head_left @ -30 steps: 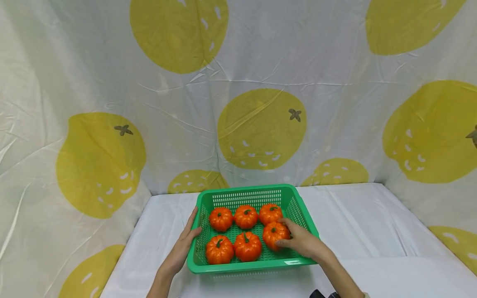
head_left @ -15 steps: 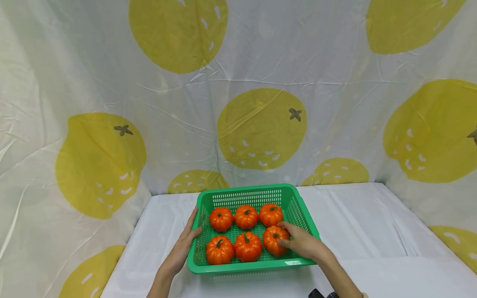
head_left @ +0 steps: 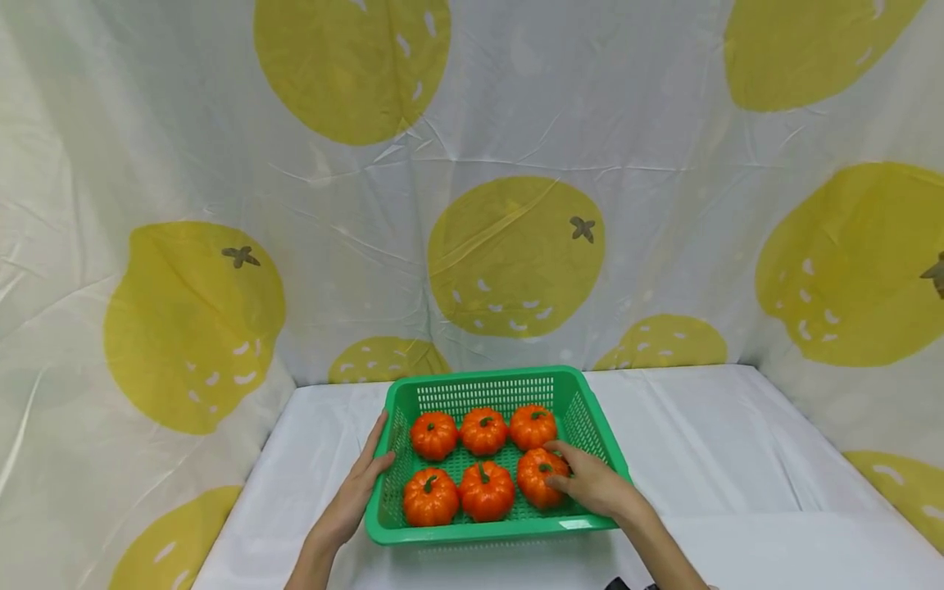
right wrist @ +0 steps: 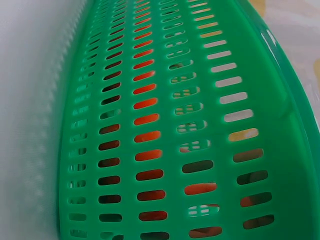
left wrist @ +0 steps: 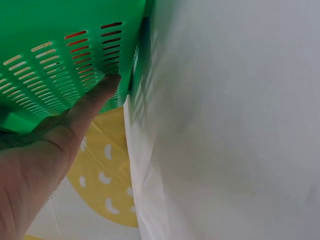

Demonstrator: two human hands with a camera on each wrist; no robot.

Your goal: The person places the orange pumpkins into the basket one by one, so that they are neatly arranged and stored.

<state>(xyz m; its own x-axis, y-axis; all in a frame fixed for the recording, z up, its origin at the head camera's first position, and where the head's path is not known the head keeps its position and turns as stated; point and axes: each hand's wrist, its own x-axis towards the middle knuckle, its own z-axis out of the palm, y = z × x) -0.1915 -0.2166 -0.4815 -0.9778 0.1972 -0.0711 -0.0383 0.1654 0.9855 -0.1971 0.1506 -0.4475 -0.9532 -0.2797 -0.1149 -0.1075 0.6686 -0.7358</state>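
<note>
Steadying the green basket (head_left: pixel 590 410) on the white desk (head_left: pixel 723 459), the left hand (head_left: pixel 354 498) is lying flat with released fingers on its 9 o'clock wall, while the right hand (head_left: pixel 593 485) is curling over the front-right pumpkin (head_left: pixel 538 478), at 4 o'clock among six; judging by this, a grasp is forming, and lifting calls for clearing the rim. Showing only slotted wall, the right wrist view is hiding that grasp; the left wrist view is confirming a straight fingertip (left wrist: pixel 107 82) touching plastic.

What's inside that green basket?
The green basket holds six small orange pumpkins in two rows of three. The right hand rests on the near-right pumpkin, covering part of it. The left hand touches the basket's outer wall.
</note>
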